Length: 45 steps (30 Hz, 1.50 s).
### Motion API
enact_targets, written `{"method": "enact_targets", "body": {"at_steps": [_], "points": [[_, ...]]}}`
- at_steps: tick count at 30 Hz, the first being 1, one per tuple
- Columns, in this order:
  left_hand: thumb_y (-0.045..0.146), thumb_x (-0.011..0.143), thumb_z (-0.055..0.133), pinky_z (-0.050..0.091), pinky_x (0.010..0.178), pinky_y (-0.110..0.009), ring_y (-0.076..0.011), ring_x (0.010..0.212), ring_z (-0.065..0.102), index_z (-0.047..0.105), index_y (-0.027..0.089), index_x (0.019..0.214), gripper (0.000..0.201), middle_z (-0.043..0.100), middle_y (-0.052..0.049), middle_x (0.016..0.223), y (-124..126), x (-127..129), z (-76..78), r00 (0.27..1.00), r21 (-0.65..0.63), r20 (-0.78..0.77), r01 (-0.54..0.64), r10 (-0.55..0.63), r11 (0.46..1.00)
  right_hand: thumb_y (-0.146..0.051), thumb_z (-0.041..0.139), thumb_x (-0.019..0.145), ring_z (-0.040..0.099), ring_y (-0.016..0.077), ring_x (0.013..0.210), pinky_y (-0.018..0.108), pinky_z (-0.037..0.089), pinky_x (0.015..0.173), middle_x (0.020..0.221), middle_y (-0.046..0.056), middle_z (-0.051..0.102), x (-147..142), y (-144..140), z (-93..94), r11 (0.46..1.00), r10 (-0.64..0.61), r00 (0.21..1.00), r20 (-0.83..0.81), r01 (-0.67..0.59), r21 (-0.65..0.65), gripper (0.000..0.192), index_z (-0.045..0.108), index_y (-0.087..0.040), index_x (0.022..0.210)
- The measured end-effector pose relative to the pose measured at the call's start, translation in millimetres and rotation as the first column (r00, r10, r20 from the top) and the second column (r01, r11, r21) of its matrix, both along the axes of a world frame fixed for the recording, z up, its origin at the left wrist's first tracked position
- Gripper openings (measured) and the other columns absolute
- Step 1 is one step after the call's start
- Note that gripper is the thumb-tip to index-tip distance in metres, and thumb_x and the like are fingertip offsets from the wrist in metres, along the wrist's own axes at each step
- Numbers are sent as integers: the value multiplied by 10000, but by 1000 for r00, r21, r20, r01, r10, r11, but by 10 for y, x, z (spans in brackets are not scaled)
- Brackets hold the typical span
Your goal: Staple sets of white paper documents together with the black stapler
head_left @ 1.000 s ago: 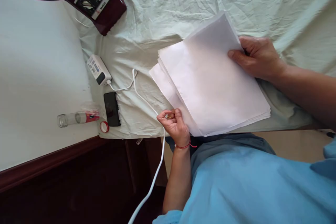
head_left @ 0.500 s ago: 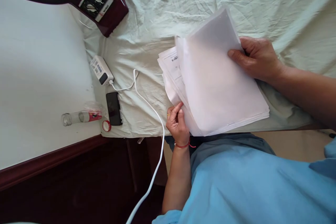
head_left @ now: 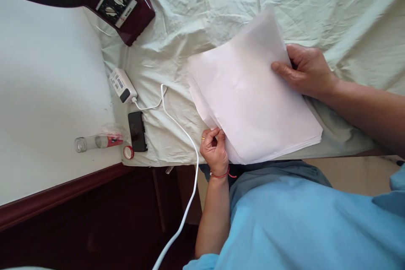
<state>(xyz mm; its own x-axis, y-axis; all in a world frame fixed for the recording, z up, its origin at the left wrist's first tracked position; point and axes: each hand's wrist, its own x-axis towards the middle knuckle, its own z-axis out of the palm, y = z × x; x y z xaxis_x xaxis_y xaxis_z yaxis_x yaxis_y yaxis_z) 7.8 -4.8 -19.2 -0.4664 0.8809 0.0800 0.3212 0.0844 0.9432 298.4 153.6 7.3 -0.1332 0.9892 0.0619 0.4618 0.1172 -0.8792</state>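
Observation:
A stack of white papers lies tilted on the cloth near its front edge. Its blank top sheet looks translucent toward the far corner. My right hand grips the stack's right side, thumb on top and fingers hidden beneath. At the lower left edge, my left hand is closed in a pinch on the papers, thumb against fingertips. A ring and a red string bracelet are on that hand and wrist. Slightly fanned sheet edges show just beyond the left fingers.
On the left of the pale wrinkled cloth are a white power strip with its cable, a black phone and a roll of red tape. A glass bottle lies beside the wall. A dark red fan stands at upper left.
The top sheet has swung down to the left and now covers the printed page with the barcode. My left thumb has closed toward the fingers; my right hand has shifted slightly left.

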Motion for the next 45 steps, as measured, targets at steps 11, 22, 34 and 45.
{"method": "enact_targets", "body": {"at_steps": [11, 22, 34, 45], "points": [[643, 892, 897, 445, 706, -248, -115, 689, 516, 665, 210, 870, 491, 557, 55, 772, -18, -4, 1, 995, -50, 50, -83, 85, 995, -552, 852, 959, 329, 166, 694, 383, 262, 655, 697, -14, 376, -39, 17, -36, 988, -156, 986, -66, 156, -16, 554, 432, -271, 733], [575, 907, 889, 475, 707, -238, -115, 737, 588, 595, 224, 1004, 468, 593, 42, 855, -7, 36, 28, 990, -15, 47, -132, 132, 991, -347, 806, 979, 348, 179, 696, 400, 286, 720, 691, -10, 422, -26, 19, -20, 991, -131, 991, -31, 131, -18, 429, 469, -274, 723], [486, 1051, 740, 544, 804, -264, -142, 823, 668, 702, 211, 967, 289, 679, 5, 899, -32, 33, -1, 992, 21, -102, -68, 70, 997, -490, 768, 1041, 306, 136, 659, 374, 276, 667, 643, -35, 328, 9, 33, -76, 994, -55, 998, -7, 55, 94, 553, 438, -241, 673], [496, 1063, 706, 623, 1016, -361, -242, 1120, 800, 859, 206, 1191, 351, 844, -86, 1121, -55, 17, 6, 999, -26, -35, -27, 26, 999, -627, 750, 1028, 343, 100, 652, 320, 236, 595, 669, -32, 415, 36, 40, -174, 992, -2, 992, -128, 18, 121, 557, 581, -198, 714]]}}
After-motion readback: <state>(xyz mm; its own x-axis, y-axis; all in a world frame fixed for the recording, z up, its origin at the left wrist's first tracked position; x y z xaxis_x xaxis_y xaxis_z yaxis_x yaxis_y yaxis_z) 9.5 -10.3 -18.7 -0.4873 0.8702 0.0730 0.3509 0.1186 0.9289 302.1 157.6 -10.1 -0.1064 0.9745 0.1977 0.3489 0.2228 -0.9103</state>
